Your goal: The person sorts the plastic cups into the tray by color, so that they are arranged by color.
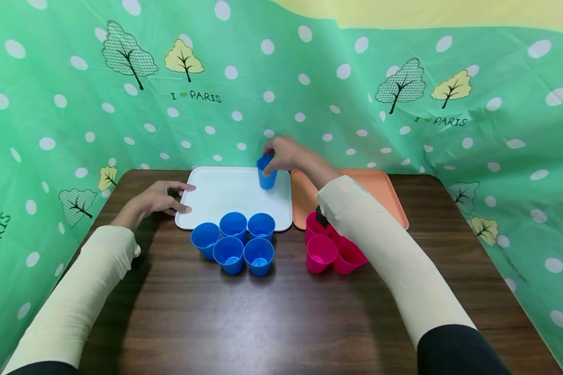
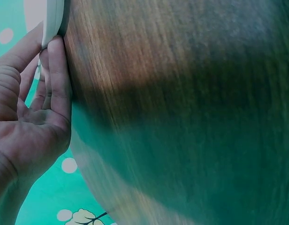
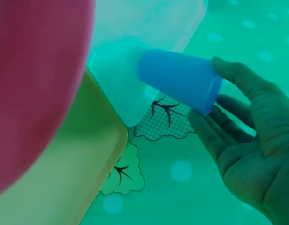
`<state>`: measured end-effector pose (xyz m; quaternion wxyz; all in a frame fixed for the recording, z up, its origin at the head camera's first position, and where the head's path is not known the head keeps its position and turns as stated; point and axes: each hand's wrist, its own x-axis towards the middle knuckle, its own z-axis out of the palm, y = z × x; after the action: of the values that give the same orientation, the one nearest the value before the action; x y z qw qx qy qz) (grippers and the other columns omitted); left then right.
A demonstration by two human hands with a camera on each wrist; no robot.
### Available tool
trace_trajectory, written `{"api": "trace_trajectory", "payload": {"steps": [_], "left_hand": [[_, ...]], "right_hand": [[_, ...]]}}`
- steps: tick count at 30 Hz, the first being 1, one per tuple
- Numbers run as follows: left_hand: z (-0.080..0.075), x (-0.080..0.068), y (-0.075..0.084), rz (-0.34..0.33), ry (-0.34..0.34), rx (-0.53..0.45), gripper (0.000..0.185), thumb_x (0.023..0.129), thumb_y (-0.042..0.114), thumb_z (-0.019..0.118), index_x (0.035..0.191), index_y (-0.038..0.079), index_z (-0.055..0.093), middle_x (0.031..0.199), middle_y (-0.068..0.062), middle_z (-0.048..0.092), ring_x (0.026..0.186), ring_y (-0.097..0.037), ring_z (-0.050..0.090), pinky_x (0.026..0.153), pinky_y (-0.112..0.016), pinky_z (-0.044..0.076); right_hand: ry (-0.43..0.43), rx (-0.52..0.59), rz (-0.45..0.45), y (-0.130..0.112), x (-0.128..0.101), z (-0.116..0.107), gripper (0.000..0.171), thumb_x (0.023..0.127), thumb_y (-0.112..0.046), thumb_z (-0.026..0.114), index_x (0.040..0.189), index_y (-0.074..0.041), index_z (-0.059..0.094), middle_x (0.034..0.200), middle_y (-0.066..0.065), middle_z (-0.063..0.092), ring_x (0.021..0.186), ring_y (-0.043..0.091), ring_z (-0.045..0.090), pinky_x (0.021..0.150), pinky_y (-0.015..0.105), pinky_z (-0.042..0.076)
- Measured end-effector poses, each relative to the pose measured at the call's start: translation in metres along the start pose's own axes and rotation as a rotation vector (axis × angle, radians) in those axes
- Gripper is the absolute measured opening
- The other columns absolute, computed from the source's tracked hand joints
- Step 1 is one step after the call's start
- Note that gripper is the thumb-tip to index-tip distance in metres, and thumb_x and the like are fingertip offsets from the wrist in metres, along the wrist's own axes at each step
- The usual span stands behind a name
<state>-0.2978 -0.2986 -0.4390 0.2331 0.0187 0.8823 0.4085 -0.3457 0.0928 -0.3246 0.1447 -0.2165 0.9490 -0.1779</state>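
Note:
My right hand [image 1: 283, 153] holds a blue plastic cup [image 1: 267, 179] by its rim, fingers and thumb on opposite sides. The cup is upright at the back right part of the white tray [image 1: 225, 200], its base right at the tray's surface. In the right wrist view the cup [image 3: 177, 77] shows with fingertips around its open end. At the tray's left edge, my left hand [image 1: 161, 198] pinches the rim between thumb and fingers. The left wrist view shows the tray's edge [image 2: 53, 23] between them.
Several blue cups [image 1: 232, 255] stand grouped in front of the white tray. Several pink cups [image 1: 321, 252] stand to the right, partly hidden by my right forearm. An orange tray [image 1: 372, 190] lies beside the white one on the brown table [image 1: 206, 323]. A green dotted cloth [image 1: 305, 78] hangs behind.

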Motion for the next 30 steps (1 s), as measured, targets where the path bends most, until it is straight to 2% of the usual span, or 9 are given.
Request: {"api": "trace_trajectory", "payload": {"steps": [12, 20, 30], "left_hand": [[0.0035, 0.0044, -0.0025, 0.016, -0.008, -0.005, 0.082, 0.095, 0.013, 0.092, 0.168, 0.01, 0.054, 0.145, -0.02, 0.044, 0.107, -0.026, 0.065, 0.089, -0.035, 0.07], [0.0004, 0.0014, -0.0001, 0.007, 0.005, -0.003, 0.082, 0.095, 0.013, 0.093, 0.167, 0.012, 0.055, 0.146, -0.02, 0.045, 0.105, -0.026, 0.065, 0.087, -0.033, 0.07], [0.0002, 0.0061, -0.0016, -0.005, -0.007, -0.001, 0.082, 0.097, 0.01, 0.09, 0.169, 0.009, 0.052, 0.148, -0.021, 0.042, 0.111, -0.029, 0.061, 0.087, -0.034, 0.07]], "right_hand": [[0.028, 0.063, 0.059, 0.0054, 0.0043, 0.0076, 0.064, 0.099, -0.028, 0.09, 0.154, -0.004, 0.068, 0.149, 0.014, 0.069, 0.127, 0.029, 0.061, 0.113, 0.045, 0.058], [0.032, 0.061, 0.062, 0.0061, 0.0051, 0.0072, 0.063, 0.1, -0.03, 0.088, 0.154, -0.004, 0.067, 0.155, 0.015, 0.067, 0.137, 0.03, 0.062, 0.12, 0.045, 0.055], [0.053, 0.051, 0.041, 0.0062, -0.0014, 0.0059, 0.06, 0.101, -0.031, 0.087, 0.151, -0.004, 0.069, 0.153, 0.013, 0.069, 0.135, 0.029, 0.06, 0.117, 0.045, 0.056]]}}
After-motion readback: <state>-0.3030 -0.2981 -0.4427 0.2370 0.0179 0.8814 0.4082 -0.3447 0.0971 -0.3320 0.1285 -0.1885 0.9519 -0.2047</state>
